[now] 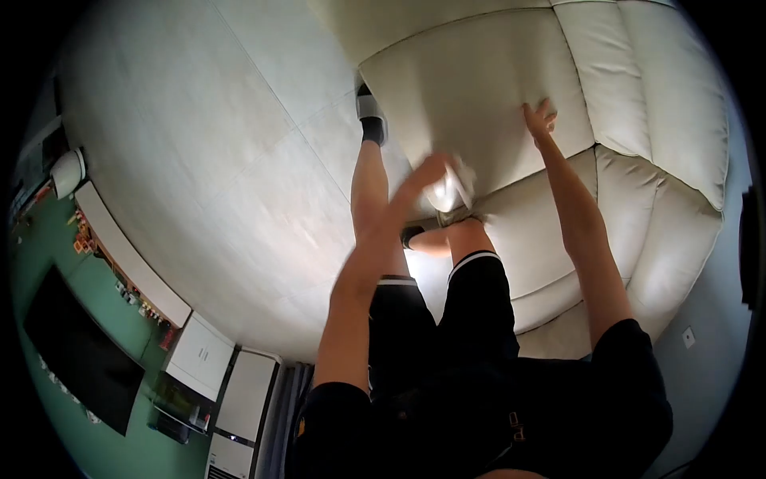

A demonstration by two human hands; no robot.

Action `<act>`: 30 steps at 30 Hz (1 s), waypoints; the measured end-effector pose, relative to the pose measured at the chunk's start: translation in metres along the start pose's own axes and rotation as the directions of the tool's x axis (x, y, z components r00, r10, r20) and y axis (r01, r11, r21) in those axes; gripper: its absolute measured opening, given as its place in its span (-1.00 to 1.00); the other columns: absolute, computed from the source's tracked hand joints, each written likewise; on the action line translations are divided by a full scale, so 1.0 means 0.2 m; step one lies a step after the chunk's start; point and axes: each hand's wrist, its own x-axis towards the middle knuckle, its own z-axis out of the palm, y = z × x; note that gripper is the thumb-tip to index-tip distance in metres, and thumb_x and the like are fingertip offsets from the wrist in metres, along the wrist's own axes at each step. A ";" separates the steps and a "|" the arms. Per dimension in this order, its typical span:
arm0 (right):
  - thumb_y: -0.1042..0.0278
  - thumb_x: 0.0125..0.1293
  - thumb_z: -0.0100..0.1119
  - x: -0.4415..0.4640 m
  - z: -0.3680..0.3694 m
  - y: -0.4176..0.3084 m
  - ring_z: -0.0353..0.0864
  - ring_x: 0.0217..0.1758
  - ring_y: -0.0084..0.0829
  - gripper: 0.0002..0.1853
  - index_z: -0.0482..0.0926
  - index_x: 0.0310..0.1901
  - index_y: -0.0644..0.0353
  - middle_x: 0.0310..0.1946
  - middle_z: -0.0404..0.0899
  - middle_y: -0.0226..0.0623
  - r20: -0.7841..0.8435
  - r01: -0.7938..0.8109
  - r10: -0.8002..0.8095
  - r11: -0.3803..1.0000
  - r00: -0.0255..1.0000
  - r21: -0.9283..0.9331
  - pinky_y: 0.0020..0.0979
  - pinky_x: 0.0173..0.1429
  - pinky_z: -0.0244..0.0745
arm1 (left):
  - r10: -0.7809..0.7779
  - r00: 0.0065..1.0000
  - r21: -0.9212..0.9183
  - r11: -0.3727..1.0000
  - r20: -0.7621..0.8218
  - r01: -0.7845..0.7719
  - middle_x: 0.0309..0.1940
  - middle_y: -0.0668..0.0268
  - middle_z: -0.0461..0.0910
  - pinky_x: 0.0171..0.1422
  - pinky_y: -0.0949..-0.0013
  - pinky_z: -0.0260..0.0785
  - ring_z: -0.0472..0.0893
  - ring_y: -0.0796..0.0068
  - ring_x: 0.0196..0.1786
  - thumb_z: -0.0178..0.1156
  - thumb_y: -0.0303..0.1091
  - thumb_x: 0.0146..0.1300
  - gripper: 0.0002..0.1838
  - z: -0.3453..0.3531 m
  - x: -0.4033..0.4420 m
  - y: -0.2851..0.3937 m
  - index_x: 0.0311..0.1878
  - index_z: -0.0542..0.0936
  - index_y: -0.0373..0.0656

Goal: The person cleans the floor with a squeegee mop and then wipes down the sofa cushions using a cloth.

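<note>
My left hand (435,170) is closed on a crumpled white cloth (452,190), at the front edge of a beige leather sofa (487,96). Motion smears both the fingers and the cloth, so the exact grip is hard to make out. Farther along, my right hand (541,121) rests on the seat cushion with its fingers spread and nothing held. A seam between two seat sections runs between the hands and my bent right knee (465,231), which is against the sofa.
My left foot in a slipper (369,108) stands on the pale tiled floor (239,160). Sofa backrests (678,96) line the right side. Across the floor are a long white cabinet (132,251), a wall-mounted television (84,351) and a tall white unit (246,395).
</note>
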 end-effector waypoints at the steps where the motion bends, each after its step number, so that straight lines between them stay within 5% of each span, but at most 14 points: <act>1: -0.38 0.25 -0.01 -0.01 0.00 0.00 -0.72 0.62 0.11 0.09 -0.32 0.58 0.03 0.60 -0.37 0.07 0.000 0.003 -0.003 1.000 1.000 -0.010 0.25 0.53 -0.69 | -0.033 0.993 -0.012 0.999 -0.113 0.032 0.08 0.09 0.61 0.29 0.22 0.40 0.57 0.08 0.15 0.03 -0.67 0.02 -0.55 -0.19 0.06 -0.05 -0.05 0.71 -0.10; 2: -0.38 0.24 0.00 -0.02 -0.01 0.02 -0.72 0.62 0.12 0.09 -0.33 0.58 -0.01 0.60 -0.41 0.08 0.002 0.049 -0.049 0.999 0.999 -0.003 0.24 0.53 -0.69 | -0.168 0.920 -0.135 0.983 -0.353 0.127 0.05 0.11 0.62 0.24 0.23 0.43 0.57 0.08 0.13 0.00 -0.69 0.00 -0.52 -0.42 0.03 0.04 -0.05 0.71 -0.09; 3: -0.39 0.24 0.01 -0.01 -0.01 0.01 -0.72 0.62 0.12 0.09 -0.34 0.59 -0.05 0.59 -0.46 0.09 -0.002 0.098 -0.098 0.995 0.995 0.008 0.22 0.54 -0.69 | -0.050 0.797 -0.080 0.997 -0.601 0.002 0.03 0.05 0.60 0.21 0.20 0.44 0.57 0.07 0.11 -0.04 -0.70 0.01 -0.49 -0.50 0.12 -0.20 -0.02 0.70 -0.09; 6: -0.37 0.24 0.03 0.03 0.06 0.07 -0.68 0.63 0.15 0.06 -0.35 0.58 -0.19 0.59 -0.49 0.11 -0.064 0.015 -0.014 1.000 0.998 0.014 0.24 0.55 -0.59 | -0.225 0.306 -0.173 0.967 -0.925 0.188 0.06 -0.11 0.47 0.26 0.00 0.31 0.45 -0.14 0.09 0.06 -0.67 0.07 -0.51 -0.83 0.02 0.05 0.08 0.65 -0.09; 9: -0.36 0.23 0.08 0.03 0.06 0.09 -0.58 0.63 0.18 0.04 -0.31 0.58 -0.31 0.59 -0.48 0.10 -0.011 0.034 -0.035 0.998 0.999 -0.056 0.27 0.56 -0.42 | -0.132 0.234 -0.054 0.949 -0.963 0.309 0.09 -0.12 0.42 0.26 -0.05 0.27 0.40 -0.15 0.10 0.08 -0.67 0.06 -0.52 -0.71 0.07 -0.10 0.08 0.64 -0.14; 11: -0.36 0.22 0.11 -0.06 0.03 0.02 -0.52 0.63 0.20 0.05 -0.29 0.58 -0.32 0.59 -0.47 0.10 0.053 0.017 -0.016 1.000 0.998 -0.019 0.25 0.56 -0.31 | -0.080 0.424 0.080 0.934 -0.902 0.347 -0.04 -0.10 0.44 0.21 -0.05 0.30 0.44 -0.17 0.06 0.06 -0.66 0.05 -0.50 -0.44 0.11 -0.20 0.10 0.64 -0.15; 15: -0.29 0.28 0.14 -0.10 0.00 0.12 -0.34 0.63 0.16 -0.03 -0.17 0.58 -0.26 0.59 -0.39 0.09 0.175 0.089 -0.083 0.996 0.981 -0.027 0.10 0.58 -0.09 | -0.150 0.433 -0.042 0.967 -0.889 0.250 0.02 -0.11 0.52 0.22 -0.10 0.27 0.42 -0.19 0.10 0.04 -0.64 0.07 -0.52 0.30 -0.02 0.12 0.09 0.63 -0.12; 16: -0.26 0.32 0.12 -0.13 0.02 0.13 -0.32 0.64 0.13 -0.07 -0.14 0.58 -0.25 0.59 -0.36 0.09 0.225 0.142 -0.141 0.990 0.964 0.008 0.07 0.59 -0.07 | -0.212 0.545 -0.027 0.944 -0.811 0.328 -0.03 -0.07 0.56 0.22 -0.01 0.29 0.45 -0.15 0.04 0.04 -0.58 0.05 -0.52 0.66 0.01 -0.06 0.09 0.62 -0.13; 19: -0.22 0.32 0.13 -0.30 -0.03 0.15 -0.31 0.64 0.09 -0.12 -0.04 0.56 -0.23 0.58 -0.30 0.10 0.329 0.218 -0.242 0.970 0.913 0.108 0.04 0.60 -0.10 | -0.588 0.460 -0.528 0.806 -0.665 0.266 0.00 -0.13 0.58 0.25 0.03 0.35 0.54 -0.12 0.06 0.07 -0.51 0.15 -0.59 1.19 -0.15 0.32 0.09 0.64 -0.23; 20: -0.18 0.29 0.16 -0.39 -0.15 0.11 -0.31 0.64 0.11 -0.12 -0.01 0.56 -0.20 0.59 -0.29 0.06 0.350 0.338 -0.272 0.930 0.896 -0.144 0.10 0.59 -0.15 | -0.732 0.582 -0.722 0.609 -0.353 0.328 0.03 -0.13 0.57 0.17 0.15 0.45 0.59 -0.02 0.00 0.10 -0.47 0.16 -0.57 1.13 -0.23 0.48 0.13 0.64 -0.20; 22: -0.11 0.24 0.24 -0.47 -0.40 -0.04 -0.33 0.64 0.16 -0.10 0.07 0.55 -0.13 0.60 -0.27 -0.01 0.380 0.464 -0.275 0.639 0.883 -0.614 0.21 0.58 -0.26 | -0.833 0.552 -0.998 -0.055 0.048 0.004 -0.07 -0.11 0.61 0.05 0.30 0.50 0.63 0.13 -0.08 0.12 -0.48 0.13 -0.61 0.89 -0.30 0.78 0.05 0.68 -0.17; 24: -0.07 0.19 0.27 -0.25 -0.74 -0.18 -0.35 0.64 0.18 -0.10 0.11 0.54 -0.09 0.61 -0.29 -0.05 0.270 0.504 -0.531 0.364 0.803 -0.783 0.28 0.56 -0.28 | -0.623 0.712 -0.945 0.243 -0.326 -0.220 -0.15 0.00 0.63 -0.06 0.35 0.50 0.62 0.23 -0.16 0.11 -0.49 0.16 -0.64 0.72 -0.30 0.80 0.03 0.68 -0.19; 28: 0.02 0.17 0.27 0.10 -1.64 -0.68 -0.19 0.63 0.12 -0.17 0.21 0.48 -0.07 0.60 -0.17 -0.10 -0.267 0.339 -0.889 0.398 0.372 -0.852 0.27 0.53 -0.11 | -0.563 0.603 -0.808 0.527 -0.565 -0.264 -0.25 0.25 0.58 -0.29 0.42 0.45 0.54 0.47 -0.32 0.03 -0.47 0.30 -0.64 0.07 -0.11 0.69 0.14 0.60 -0.17; 30: 0.02 0.22 0.23 0.04 -2.05 -0.98 -0.09 0.61 0.10 -0.19 0.18 0.49 -0.07 0.58 -0.07 -0.10 -0.404 0.247 -0.856 0.488 0.323 -0.837 0.26 0.52 -0.07 | -0.478 0.516 -0.655 0.717 -0.711 -0.238 -0.30 0.38 0.55 -0.41 0.45 0.42 0.50 0.58 -0.40 -0.02 -0.46 0.37 -0.64 -0.35 0.03 0.55 0.19 0.56 -0.16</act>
